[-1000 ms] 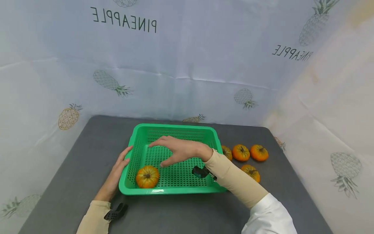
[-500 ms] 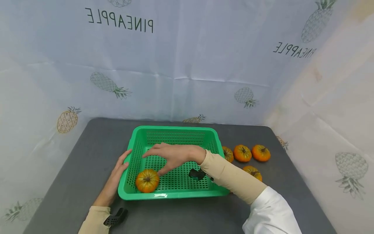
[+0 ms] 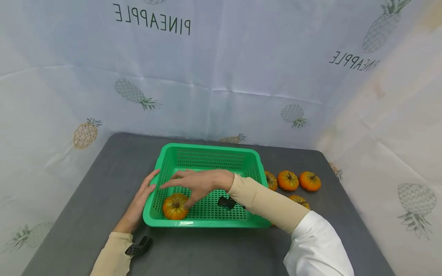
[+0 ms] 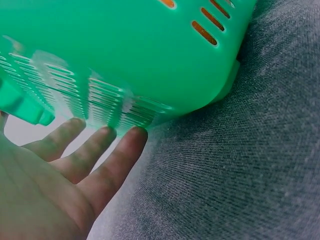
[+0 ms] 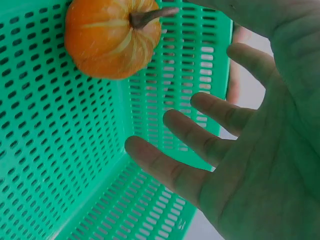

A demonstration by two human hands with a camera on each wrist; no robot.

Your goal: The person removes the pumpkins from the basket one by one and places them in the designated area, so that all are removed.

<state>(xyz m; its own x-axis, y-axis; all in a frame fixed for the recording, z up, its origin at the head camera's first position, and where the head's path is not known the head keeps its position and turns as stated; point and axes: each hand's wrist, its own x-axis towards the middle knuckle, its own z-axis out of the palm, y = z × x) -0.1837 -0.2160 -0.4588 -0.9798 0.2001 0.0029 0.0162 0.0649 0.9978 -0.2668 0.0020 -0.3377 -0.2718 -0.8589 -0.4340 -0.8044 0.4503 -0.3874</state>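
Observation:
A green perforated plastic basket [image 3: 207, 223] stands on the grey table, with one small orange pumpkin [image 3: 173, 207] in its near left corner. My left hand [image 3: 135, 205] lies along the basket's left side; in the left wrist view its extended fingers [image 4: 112, 165] reach up to the outer wall. Over the basket, my right hand [image 3: 198, 184] is spread above and beside the pumpkin, its thumb overlapping the pumpkin's right side in the head view. In the right wrist view the pumpkin [image 5: 107, 37], stem showing, sits apart from the spread fingers [image 5: 195, 135]. Whether the thumb touches it is unclear.
Several more orange pumpkins [image 3: 288, 180] lie on the table [image 3: 331, 222] right of the basket, some partly hidden by the basket rim and the right sleeve [image 3: 272, 201]. A white curtain [image 3: 221, 69] with pineapple prints hangs behind the table.
My right hand has moved left and down toward the pumpkin in the basket, bringing its thumb over the pumpkin's edge. My left hand stays at the basket's left side.

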